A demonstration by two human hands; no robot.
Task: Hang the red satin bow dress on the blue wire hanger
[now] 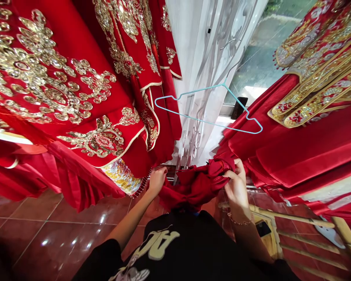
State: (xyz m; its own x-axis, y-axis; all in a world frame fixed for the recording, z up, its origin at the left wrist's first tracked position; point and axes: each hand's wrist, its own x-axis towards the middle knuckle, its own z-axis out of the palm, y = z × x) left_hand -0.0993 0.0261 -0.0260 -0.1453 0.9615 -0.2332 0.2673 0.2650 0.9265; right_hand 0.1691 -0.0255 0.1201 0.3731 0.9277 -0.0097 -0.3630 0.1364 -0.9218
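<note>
Both my hands grip a bunched red satin cloth (197,185) held in front of my chest. My left hand (157,180) is closed on its left end, beside the gold-trimmed hem of a hanging red garment (84,97). My right hand (235,183) is closed round the cloth's right end, fingers curled into the folds; a thin bracelet sits on that wrist. An empty light blue wire hanger (207,109) hangs above the cloth, in front of a white sheer curtain (204,58).
Red robes with gold embroidery hang on the left and on the right (316,86). Red satin skirts (295,156) drape at right. A glossy red-brown tiled floor (46,234) lies below, with a wooden frame (295,216) at lower right. A window shows behind the curtain.
</note>
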